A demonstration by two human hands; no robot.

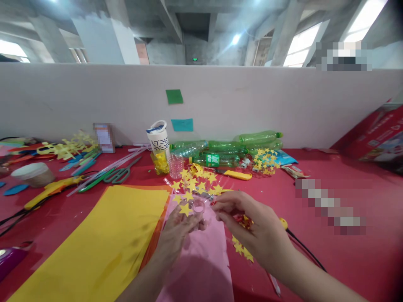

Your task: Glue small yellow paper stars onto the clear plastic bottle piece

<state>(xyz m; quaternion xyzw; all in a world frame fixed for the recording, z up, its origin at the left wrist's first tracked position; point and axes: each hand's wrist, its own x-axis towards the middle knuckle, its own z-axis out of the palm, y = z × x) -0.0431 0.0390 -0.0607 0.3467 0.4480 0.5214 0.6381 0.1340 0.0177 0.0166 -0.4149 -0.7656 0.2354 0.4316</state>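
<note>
Hands [252, 218] flank a clear ring [204, 205]; blue item [156, 129] shows in white cup [160, 141].

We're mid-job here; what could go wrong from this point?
1. The clear ring-shaped piece at the fingertips of the left hand might slip; how firm the grip is cannot be seen.
2. The right hand could sweep aside the loose yellow stars beside it.
3. The green bottles lie on their sides, so a bump might roll them.
</note>
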